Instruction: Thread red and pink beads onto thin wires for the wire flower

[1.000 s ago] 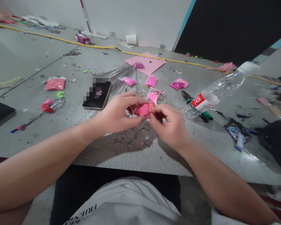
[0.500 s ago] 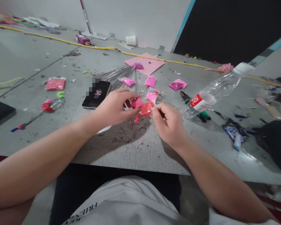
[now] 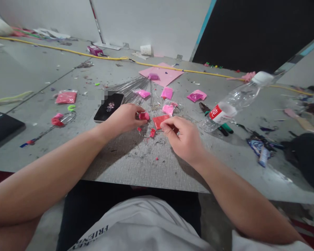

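Observation:
My left hand (image 3: 125, 118) rests on the grey table (image 3: 136, 164), fingers pinched on a small pink packet (image 3: 144, 115). My right hand (image 3: 181, 136) is closed beside it, its fingertips pinching the corner of a small red packet (image 3: 160, 121) that lies nearly flat on the table. Between the hands lie red crumbs (image 3: 152, 132) and thin wires. A black phone (image 3: 108, 106) lies just left of my left hand.
Several pink packets (image 3: 167, 92) and a pink sheet (image 3: 161, 74) lie further back. A plastic bottle (image 3: 231, 101) lies on its side at right, over green-handled pliers (image 3: 225, 129). A red packet (image 3: 66, 97) and a dark tablet (image 3: 0, 125) lie at left. A yellow cable (image 3: 68, 48) crosses the back.
The hands have drawn apart and lowered to the table. The one bundle held between them has split: pink packet in the left hand, red packet in the right.

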`<control>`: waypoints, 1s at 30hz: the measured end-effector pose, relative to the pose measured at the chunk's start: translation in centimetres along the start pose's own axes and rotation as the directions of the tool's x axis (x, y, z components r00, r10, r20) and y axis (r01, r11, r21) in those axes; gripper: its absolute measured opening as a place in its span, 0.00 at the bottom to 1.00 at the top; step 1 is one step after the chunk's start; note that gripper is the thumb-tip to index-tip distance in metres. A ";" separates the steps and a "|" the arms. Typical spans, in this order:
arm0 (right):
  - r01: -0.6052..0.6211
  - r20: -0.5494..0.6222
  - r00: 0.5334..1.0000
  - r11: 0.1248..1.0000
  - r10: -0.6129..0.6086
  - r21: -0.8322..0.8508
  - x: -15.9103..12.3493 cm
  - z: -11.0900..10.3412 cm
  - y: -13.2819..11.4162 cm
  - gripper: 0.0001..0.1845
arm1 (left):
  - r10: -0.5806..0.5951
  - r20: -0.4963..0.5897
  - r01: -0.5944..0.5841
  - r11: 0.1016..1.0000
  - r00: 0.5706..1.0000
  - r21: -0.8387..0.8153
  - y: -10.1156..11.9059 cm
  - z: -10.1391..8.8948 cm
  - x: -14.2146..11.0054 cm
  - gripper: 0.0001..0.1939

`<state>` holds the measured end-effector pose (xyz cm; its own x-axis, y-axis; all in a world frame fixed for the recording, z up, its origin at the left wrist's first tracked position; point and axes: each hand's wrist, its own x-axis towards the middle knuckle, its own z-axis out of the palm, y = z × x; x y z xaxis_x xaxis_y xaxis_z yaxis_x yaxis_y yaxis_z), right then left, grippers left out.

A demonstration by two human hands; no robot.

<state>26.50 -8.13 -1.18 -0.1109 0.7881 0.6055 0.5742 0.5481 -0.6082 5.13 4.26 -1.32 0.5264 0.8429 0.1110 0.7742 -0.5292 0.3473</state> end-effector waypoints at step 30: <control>0.240 -0.029 0.971 0.970 -0.239 0.048 -0.3 0.0 -0.5 0.11 | 0.233 0.226 0.098 0.458 0.946 -0.883 4.5 -1.4 -3.4 0.09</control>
<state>26.25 -8.63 -1.10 -0.2213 0.6257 0.7480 0.4912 0.7341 -0.4688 6.34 -0.83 1.22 0.7579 0.6520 -0.0242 0.0958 -0.0746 0.9926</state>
